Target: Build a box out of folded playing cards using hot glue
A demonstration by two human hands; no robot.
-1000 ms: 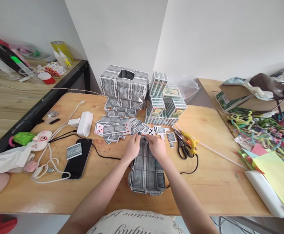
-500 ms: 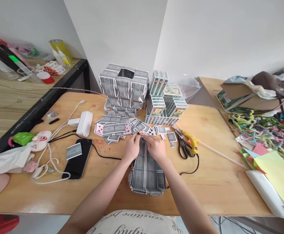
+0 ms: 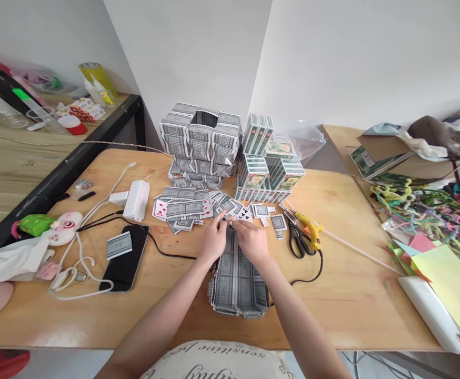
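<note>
A long open tray made of playing cards (image 3: 236, 279), grey patterned backs showing, lies on the table in front of my body. At its far end, my left hand (image 3: 215, 239) and my right hand (image 3: 252, 241) meet with fingertips pinched together on the tray's edge. Any small piece between the fingers is too hidden to make out. Just beyond the hands lie loose playing cards (image 3: 185, 209), some face up. A larger card structure (image 3: 202, 139) stands behind them, with stacked card boxes (image 3: 271, 163) to its right.
Right of my hands lie black scissors (image 3: 299, 242) and a yellow glue gun (image 3: 312, 231) with its cord. On the left are a phone (image 3: 125, 263) with a card on it, a white adapter (image 3: 137, 200) and cables. Colored paper (image 3: 443, 279) covers the right edge.
The fingers have shifted slightly at the tray's far edge, the right ones curling in a little more. Everything else stays in place.
</note>
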